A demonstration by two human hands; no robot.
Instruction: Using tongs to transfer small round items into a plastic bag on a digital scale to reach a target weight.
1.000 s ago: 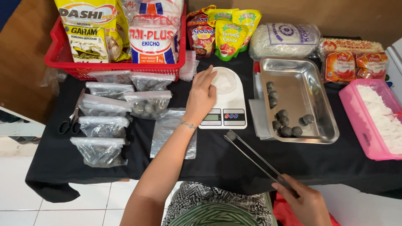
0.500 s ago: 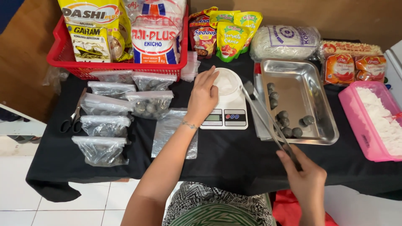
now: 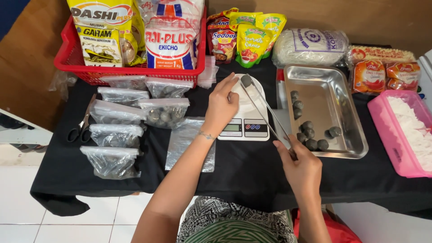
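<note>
My left hand [image 3: 221,105] rests on the left side of a white kitchen scale [image 3: 245,118], fingers curled at the rim of its round platform, apparently holding a clear bag that is hard to make out. My right hand [image 3: 300,165] grips the handle end of long metal tongs [image 3: 265,110]. The tong tips pinch one dark grey ball [image 3: 245,80] just above the scale's platform, next to my left fingers. To the right stands a steel tray [image 3: 350,118] with several more dark balls [image 3: 310,133].
Several filled clear bags [image 3: 118,130] lie left of the scale, with an empty bag [image 3: 185,143] and scissors [image 3: 82,126]. A red basket [image 3: 81,67] of packets stands at the back left. Sauce pouches, noodles and a pink tub [image 3: 396,144] of white powder sit right.
My right hand rose from the near table edge and swung the tongs over the tray to the scale. The tongs now hold a dark ball. My left hand stayed at the scale.
</note>
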